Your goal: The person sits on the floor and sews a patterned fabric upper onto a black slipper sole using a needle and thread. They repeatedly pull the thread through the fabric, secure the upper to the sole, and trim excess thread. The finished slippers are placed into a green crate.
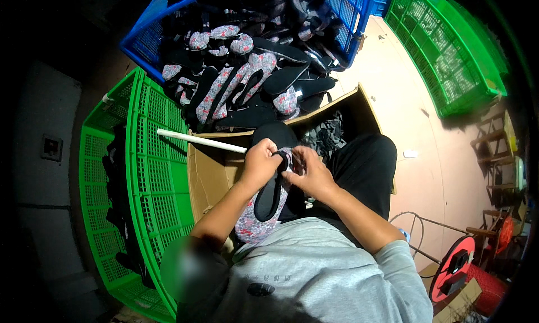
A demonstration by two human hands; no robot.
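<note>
A slipper [250, 228] in grey fabric with red flowers lies along my lap, its dark opening facing up. My left hand [260, 167] is closed on the left edge of its far end, thumb at the black rim. At the opposite edge, my right hand [312, 176] pinches the same end between thumb and fingers. Behind my left hand ends a white rod [199, 140], which slants in from the green crate; I cannot tell whether the hand touches it. Just beyond the hands is a dark rounded piece [274, 133].
A cardboard box [206, 180] with dark fabric scraps [327, 136] stands at my knees. Beyond it, many floral slippers [216, 93] spill from a blue crate [193, 0]. Green crates stand left [160, 154] and far right [438, 53]. A red disc [451, 269] is at lower right.
</note>
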